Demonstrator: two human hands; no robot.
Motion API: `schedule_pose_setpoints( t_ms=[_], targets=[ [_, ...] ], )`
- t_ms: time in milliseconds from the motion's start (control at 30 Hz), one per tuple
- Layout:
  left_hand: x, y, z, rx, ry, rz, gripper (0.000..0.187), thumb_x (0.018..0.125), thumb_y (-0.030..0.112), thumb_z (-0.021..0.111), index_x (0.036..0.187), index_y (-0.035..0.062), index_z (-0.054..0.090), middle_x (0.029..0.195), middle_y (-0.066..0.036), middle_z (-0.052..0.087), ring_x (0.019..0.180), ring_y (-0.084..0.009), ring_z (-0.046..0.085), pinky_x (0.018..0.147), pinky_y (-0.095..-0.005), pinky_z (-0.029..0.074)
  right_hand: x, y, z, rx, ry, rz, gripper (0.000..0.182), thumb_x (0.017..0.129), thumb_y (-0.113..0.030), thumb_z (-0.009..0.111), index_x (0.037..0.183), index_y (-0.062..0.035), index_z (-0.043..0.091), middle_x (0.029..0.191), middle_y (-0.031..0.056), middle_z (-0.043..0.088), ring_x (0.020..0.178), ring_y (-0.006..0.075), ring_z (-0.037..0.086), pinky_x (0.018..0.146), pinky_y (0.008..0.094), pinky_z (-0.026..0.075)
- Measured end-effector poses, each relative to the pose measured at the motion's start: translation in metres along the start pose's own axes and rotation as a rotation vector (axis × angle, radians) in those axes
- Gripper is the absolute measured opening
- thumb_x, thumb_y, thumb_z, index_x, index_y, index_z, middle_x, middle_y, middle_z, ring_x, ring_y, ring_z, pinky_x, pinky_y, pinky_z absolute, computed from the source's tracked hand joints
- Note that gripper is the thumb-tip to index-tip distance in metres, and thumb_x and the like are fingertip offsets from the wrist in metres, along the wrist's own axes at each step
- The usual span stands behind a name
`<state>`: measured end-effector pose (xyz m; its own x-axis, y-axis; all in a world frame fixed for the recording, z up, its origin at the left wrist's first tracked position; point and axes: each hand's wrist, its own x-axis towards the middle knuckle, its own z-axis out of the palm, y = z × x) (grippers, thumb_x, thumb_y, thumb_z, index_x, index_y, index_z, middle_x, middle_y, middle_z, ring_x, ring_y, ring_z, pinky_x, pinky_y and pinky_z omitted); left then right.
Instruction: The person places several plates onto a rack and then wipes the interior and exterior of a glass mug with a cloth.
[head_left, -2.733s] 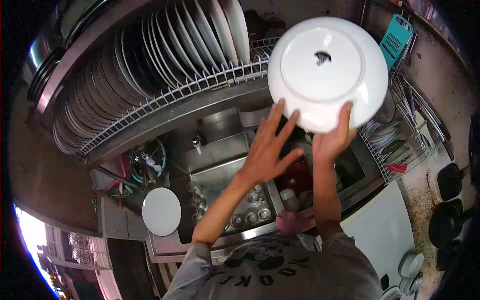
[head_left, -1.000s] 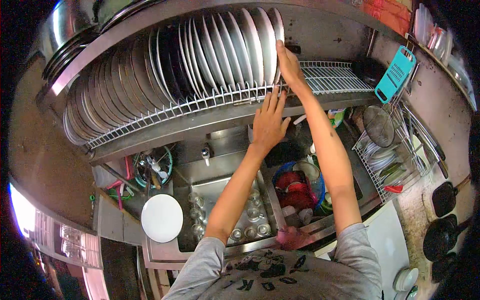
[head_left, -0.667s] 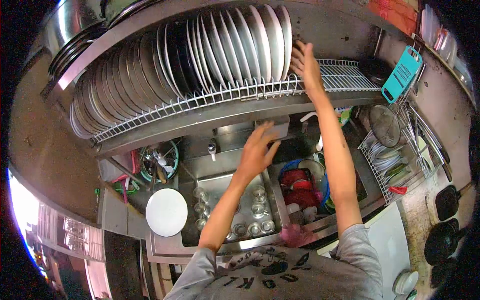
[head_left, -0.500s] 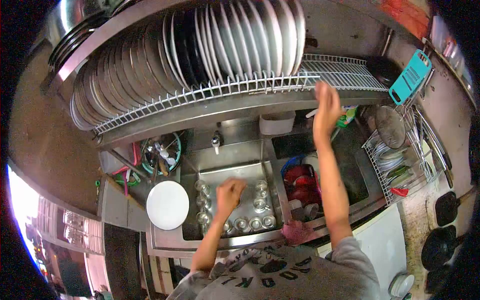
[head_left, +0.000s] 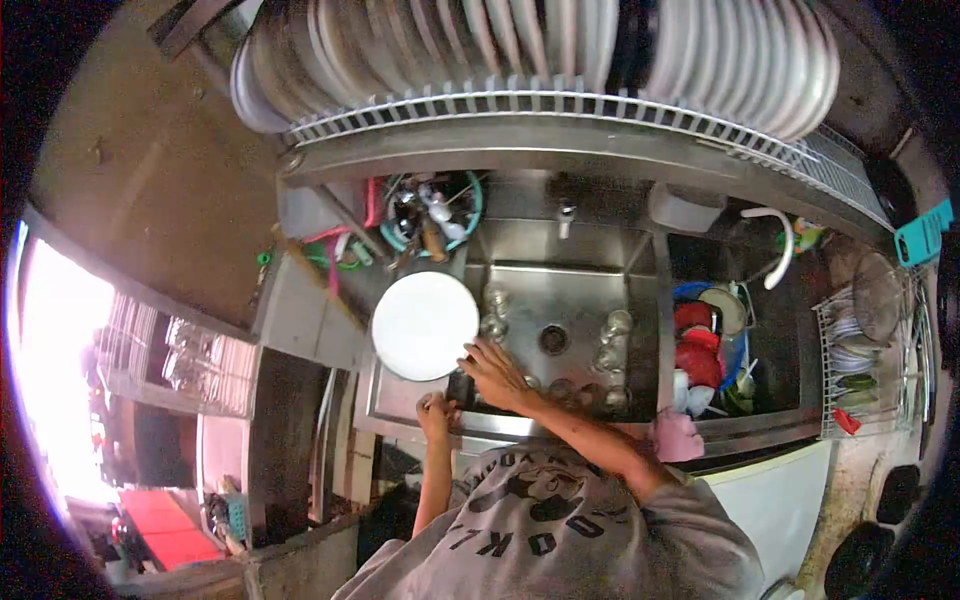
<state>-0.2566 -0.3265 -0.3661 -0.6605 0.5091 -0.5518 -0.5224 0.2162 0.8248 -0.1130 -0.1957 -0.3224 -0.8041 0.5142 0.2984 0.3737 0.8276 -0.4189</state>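
Observation:
A white plate [head_left: 425, 326] lies on the steel counter left of the sink basin. My right hand [head_left: 493, 375] reaches across my body to its lower right rim, fingers stretched and apart, the tips at the edge. Just below the plate, by the counter's front edge, my left hand [head_left: 436, 413] has its fingers curled; whatever is in them, if anything, is hidden. Inside the sink basin [head_left: 560, 285], several clear glasses [head_left: 612, 355] stand along the sides and front, some blurred or covered by my right arm.
Overhead, a white wire rack [head_left: 560, 100] holds many upright plates. Behind the white plate sits a turquoise basket [head_left: 470, 225] of utensils. Right of the basin are red bowls [head_left: 700, 350] in a blue basin and a pink cloth [head_left: 678, 436]. A faucet [head_left: 566, 218] overhangs the sink.
My right hand has come down from the overhead rack and across to the plate's rim. My left hand has left the basin for the counter's front edge. The view has swung left.

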Motion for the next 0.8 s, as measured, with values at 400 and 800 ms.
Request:
schedule_pose_setpoints(
  t_ms=[400, 800],
  targets=[
    [0.117, 0.022, -0.052, 0.013, -0.193, -0.056, 0.020, 0.090, 0.019, 0.062, 0.093, 0.0016, 0.054, 0.085, -0.008, 0.062, 0.070, -0.0196, 0.066, 0.060, -0.0307, 0.058, 0.042, 0.015, 0.098, -0.211, -0.111, -0.085, 0.060, 0.080, -0.012, 0.065, 0.136, -0.0123, 0.044, 0.142, 0.0110, 0.040, 0.133, 0.0315, 0.035, 0.109, 0.0518, 0.028],
    [0.092, 0.049, -0.040, -0.060, -0.225, 0.100, 0.027, 0.089, 0.012, 0.061, 0.109, -0.0041, 0.053, 0.096, -0.013, 0.063, 0.070, -0.0222, 0.066, 0.062, -0.0321, 0.058, 0.025, 0.007, 0.074, -0.290, 0.065, -0.134, 0.051, 0.089, -0.018, 0.056, 0.138, -0.0159, 0.043, 0.140, 0.0068, 0.043, 0.129, 0.0267, 0.041, 0.107, 0.0513, 0.033]
  ],
)
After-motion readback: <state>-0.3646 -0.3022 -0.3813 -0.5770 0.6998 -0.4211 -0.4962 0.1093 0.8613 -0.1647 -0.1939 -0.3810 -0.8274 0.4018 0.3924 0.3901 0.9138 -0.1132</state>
